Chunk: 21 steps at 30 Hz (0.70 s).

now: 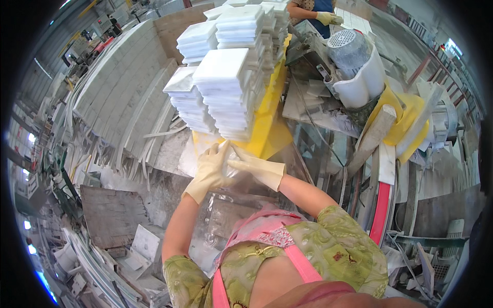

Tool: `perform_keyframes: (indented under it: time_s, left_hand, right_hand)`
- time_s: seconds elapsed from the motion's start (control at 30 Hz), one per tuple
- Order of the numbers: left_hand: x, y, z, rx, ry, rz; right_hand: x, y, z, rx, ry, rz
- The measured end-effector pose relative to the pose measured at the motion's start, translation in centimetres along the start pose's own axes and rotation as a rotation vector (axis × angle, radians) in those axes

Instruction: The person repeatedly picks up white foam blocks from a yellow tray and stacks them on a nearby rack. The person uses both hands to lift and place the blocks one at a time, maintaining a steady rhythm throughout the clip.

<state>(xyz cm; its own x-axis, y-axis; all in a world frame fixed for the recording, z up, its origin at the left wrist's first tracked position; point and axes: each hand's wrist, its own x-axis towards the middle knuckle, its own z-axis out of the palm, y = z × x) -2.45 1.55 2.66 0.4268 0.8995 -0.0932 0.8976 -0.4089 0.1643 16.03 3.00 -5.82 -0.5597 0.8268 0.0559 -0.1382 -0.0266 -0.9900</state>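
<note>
Both your hands are gloved in cream and come together low in front of the stack of white tiles (223, 72), fingertips near its bottom front edge. Your left hand (209, 168) points up and away, back of the glove showing, fingers fairly straight and close together. Your right hand (257, 168) reaches in from the right, narrow, fingers angled toward the left one. A pale shiny piece (232, 155) shows between them, just below the stack; can't tell if it's tile or film, nor whether either hand grips it or just touches it. Clear plastic film (213, 223) hangs below your hands, in front of your pink apron (259, 228). Tiles stand in several columns, uneven heights, a yellow sheet (272, 108) running along their right side. Left of them, long pale slabs (120, 77) lean in a row; lower left, a worn wooden board (113, 214). Right side: grey motor (349, 47) with a perforated end, yellow cover (403, 118) beyond it, red strip (380, 211) nearer you. At the top, a co-worker's gloved hand (328, 19), well apart from yours, beside more pale pieces (353, 21).
</note>
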Motion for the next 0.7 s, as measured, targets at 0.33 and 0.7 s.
perform_keyframes:
  time_s: [0.33,0.7]
  left_hand:
    - [-1.2,-3.1,4.2,-0.329,0.376,0.044]
    - [-0.8,-1.4,12.6,-2.016,0.645,-0.278]
  right_hand:
    - [-1.6,-3.8,0.0,-0.051,-0.036,0.078]
    - [-1.2,-1.2,0.6,0.112,0.043,0.14]
